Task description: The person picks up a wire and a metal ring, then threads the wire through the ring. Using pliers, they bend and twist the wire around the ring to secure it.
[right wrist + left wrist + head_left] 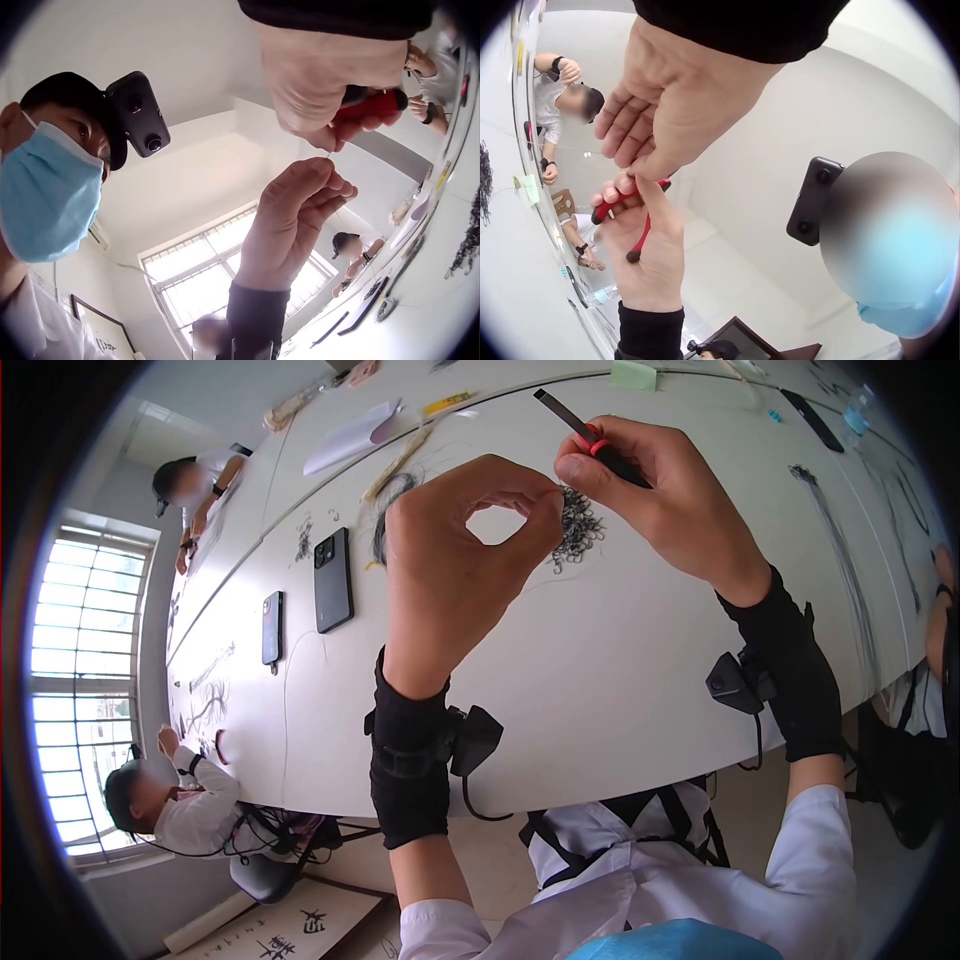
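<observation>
A person's two hands are working above a smooth white tabletop (600, 690).
The right hand (682, 500) is gripping a red-and-black-handled tool (594, 440) with a dark metal end; the left hand (440, 575) is pinching a thin pale strand (329, 155) at its fingertips. A dark pile of small curled pieces (580, 535) is lying below. A clear plastic bottle (857, 417) is resting far right (contents and lettering too small to tell), and a white framed panel (285, 900) is bearing black brushed characters.
</observation>
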A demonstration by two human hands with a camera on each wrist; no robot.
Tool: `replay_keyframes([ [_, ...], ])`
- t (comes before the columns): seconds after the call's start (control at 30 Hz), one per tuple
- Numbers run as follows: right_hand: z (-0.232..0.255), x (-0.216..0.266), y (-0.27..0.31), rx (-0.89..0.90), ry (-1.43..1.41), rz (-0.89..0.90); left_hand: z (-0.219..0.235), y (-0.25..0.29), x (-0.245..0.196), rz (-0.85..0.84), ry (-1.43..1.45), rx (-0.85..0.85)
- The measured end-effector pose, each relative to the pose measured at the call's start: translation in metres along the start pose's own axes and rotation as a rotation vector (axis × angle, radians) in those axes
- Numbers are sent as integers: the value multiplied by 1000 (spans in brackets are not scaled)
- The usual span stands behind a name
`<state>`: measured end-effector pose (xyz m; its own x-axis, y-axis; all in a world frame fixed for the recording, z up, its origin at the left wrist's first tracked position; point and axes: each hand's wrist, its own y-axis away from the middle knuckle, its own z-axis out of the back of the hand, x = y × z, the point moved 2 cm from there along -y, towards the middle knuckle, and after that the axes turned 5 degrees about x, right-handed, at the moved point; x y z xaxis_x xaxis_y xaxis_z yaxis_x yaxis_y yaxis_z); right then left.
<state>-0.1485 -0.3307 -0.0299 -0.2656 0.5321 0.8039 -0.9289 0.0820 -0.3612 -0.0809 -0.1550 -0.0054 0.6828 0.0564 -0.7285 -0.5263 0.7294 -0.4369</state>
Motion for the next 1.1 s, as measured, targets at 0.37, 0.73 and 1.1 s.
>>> replay_keyframes([
  [0.37,-13,6,2,-79,-152,29,6,-2,4,49,256,-162],
  [0.73,-6,27,7,-263,418,459,-10,-2,14,-118,-130,-189],
  [1.1,8,-5,-3,-12,-104,33,-12,1,3,-44,66,-65],
])
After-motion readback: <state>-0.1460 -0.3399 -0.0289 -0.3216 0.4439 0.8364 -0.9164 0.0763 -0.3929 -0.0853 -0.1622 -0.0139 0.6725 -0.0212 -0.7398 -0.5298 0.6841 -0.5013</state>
